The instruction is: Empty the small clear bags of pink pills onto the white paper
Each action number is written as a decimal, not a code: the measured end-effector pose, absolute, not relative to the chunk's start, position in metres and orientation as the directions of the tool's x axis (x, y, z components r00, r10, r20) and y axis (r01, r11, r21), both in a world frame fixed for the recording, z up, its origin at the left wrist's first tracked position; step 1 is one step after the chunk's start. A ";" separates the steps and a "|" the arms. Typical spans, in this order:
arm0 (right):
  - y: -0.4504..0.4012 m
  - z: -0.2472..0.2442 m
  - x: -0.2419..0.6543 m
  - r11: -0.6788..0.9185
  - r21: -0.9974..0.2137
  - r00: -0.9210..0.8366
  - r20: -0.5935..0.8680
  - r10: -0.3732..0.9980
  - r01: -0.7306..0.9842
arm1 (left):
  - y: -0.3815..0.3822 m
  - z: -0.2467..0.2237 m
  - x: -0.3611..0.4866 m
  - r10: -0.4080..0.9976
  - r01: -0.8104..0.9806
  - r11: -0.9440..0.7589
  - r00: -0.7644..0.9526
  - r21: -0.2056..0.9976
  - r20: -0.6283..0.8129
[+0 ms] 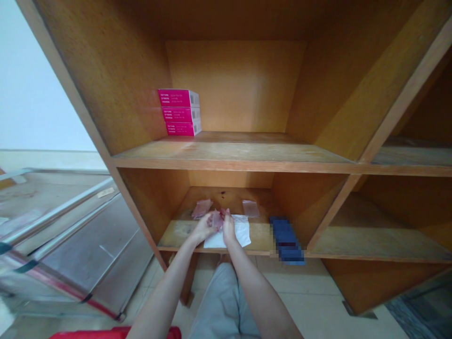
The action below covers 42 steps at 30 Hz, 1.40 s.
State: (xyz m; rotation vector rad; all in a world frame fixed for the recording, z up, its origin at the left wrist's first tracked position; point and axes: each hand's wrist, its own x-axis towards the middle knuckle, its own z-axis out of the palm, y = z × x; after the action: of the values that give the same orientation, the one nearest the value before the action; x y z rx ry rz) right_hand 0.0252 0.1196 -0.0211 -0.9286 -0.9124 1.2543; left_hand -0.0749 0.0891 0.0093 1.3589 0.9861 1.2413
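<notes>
Above the lower shelf, my left hand [204, 229] is closed on a small clear plastic bag [216, 219] with a pinkish tint. My right hand [229, 228] is closed at the bag's right side, its fingers close to small reddish bits that I cannot make out. Below both hands lies a white sheet [242, 231], flat on the shelf. A pinkish plastic bag [202, 208] rests just behind my left hand. To the right, beyond the sheet, lies another clear plastic bag [250, 208].
Three stacked pink boxes [179, 113] stand on the upper shelf [247, 149]. A blurred-out dark blue object [286, 239] lies at the lower shelf's right front edge. Metal-framed panels [88, 235] lean at the left. Something red [106, 333] is at the bottom.
</notes>
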 end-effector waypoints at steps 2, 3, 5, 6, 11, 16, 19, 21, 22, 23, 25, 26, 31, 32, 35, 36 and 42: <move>0.119 -0.021 0.025 0.077 -0.933 0.098 0.046 0.994 -0.351 | 0.089 0.009 -0.076 0.971 -0.043 -0.175 0.155 0.984 0.180; 0.119 -0.021 0.025 0.078 -0.933 0.102 0.044 0.994 -0.350 | 0.090 0.008 -0.077 0.969 -0.031 -0.185 0.162 0.982 0.188; 0.120 -0.022 0.024 0.081 -0.931 0.111 0.045 0.993 -0.356 | 0.091 0.008 -0.078 0.965 -0.006 -0.205 0.168 0.979 0.203; 0.120 -0.022 0.024 0.085 -0.929 0.112 0.047 0.993 -0.361 | 0.091 0.008 -0.078 0.964 0.001 -0.211 0.166 0.977 0.208; 0.121 -0.023 0.024 0.088 -0.923 0.108 0.051 0.993 -0.373 | 0.087 0.016 -0.081 0.979 -0.023 -0.169 0.111 0.985 0.171; 0.119 -0.020 0.023 0.091 -0.916 0.115 0.049 0.992 -0.391 | 0.078 0.016 -0.092 0.990 -0.201 -0.125 0.035 0.972 0.135; 0.119 -0.020 0.023 0.116 -0.909 0.137 0.065 0.988 -0.401 | 0.074 0.009 -0.098 0.992 -0.337 -0.126 -0.016 0.933 0.128; 0.118 -0.019 0.022 0.140 -0.899 0.152 0.083 0.985 -0.416 | 0.072 0.005 -0.101 0.993 -0.408 -0.118 -0.035 0.905 0.114; 0.118 -0.019 0.022 0.156 -0.892 0.158 0.097 0.983 -0.424 | 0.072 0.003 -0.101 0.993 -0.437 -0.117 -0.042 0.892 0.109; 0.117 -0.018 0.022 0.175 -0.885 0.163 0.115 0.980 -0.431 | 0.072 0.002 -0.102 0.993 -0.464 -0.116 -0.048 0.878 0.106; 0.115 -0.016 0.022 0.221 -0.868 0.171 0.160 0.972 -0.444 | 0.072 0.001 -0.103 0.994 -0.508 -0.107 -0.045 0.855 0.098; 0.114 -0.014 0.022 0.244 -0.859 0.172 0.185 0.968 -0.450 | 0.072 0.001 -0.103 0.995 -0.526 -0.097 -0.039 0.845 0.090; 0.109 -0.004 0.023 0.324 -0.828 0.171 0.275 0.946 -0.458 | 0.070 0.002 -0.105 0.998 -0.600 -0.060 -0.015 0.798 0.064; 0.110 -0.002 0.024 0.333 -0.826 0.175 0.284 0.943 -0.455 | 0.070 0.002 -0.105 0.998 -0.610 -0.058 -0.013 0.790 0.063; 0.115 0.000 0.030 0.341 -0.822 0.203 0.277 0.939 -0.457 | 0.070 0.001 -0.105 0.999 -0.627 -0.051 -0.017 0.777 0.052; 0.118 0.000 0.033 0.336 -0.823 0.217 0.263 0.940 -0.458 | 0.070 0.001 -0.105 0.999 -0.630 -0.050 -0.020 0.775 0.049; 0.126 0.001 0.051 0.227 -0.894 0.217 0.152 0.964 -0.386 | 0.068 0.003 -0.106 0.998 -0.623 -0.023 0.026 0.782 0.050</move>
State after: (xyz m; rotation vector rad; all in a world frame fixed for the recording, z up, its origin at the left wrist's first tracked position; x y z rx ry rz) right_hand 0.0513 0.1260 0.0013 -0.8453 -0.8606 1.1082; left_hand -0.1063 0.0675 0.0025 0.7472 0.6555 1.4522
